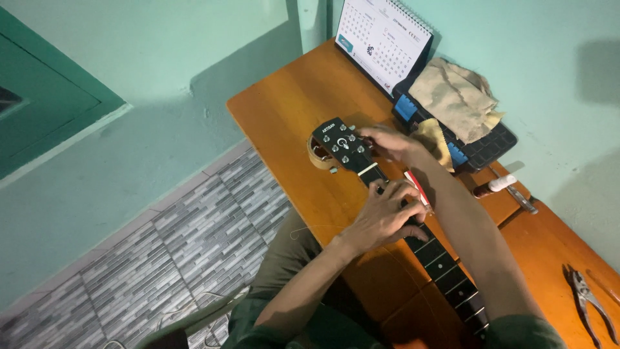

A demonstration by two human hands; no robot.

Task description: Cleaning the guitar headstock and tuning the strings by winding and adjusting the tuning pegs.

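Black guitar neck (445, 265) lies diagonally across the orange table (290, 110), headstock (341, 143) pointing to the far edge. Left hand (384, 216) rests palm-down over the first frets near the nut, fingers curled on the fretboard; whether it pinches anything cannot be told. Right hand (391, 143) reaches to the tuners on the headstock's right side, fingertips closed on a peg. Calendar (382, 42), cloth (455, 97) and pliers (591, 304) sit apart on the table.
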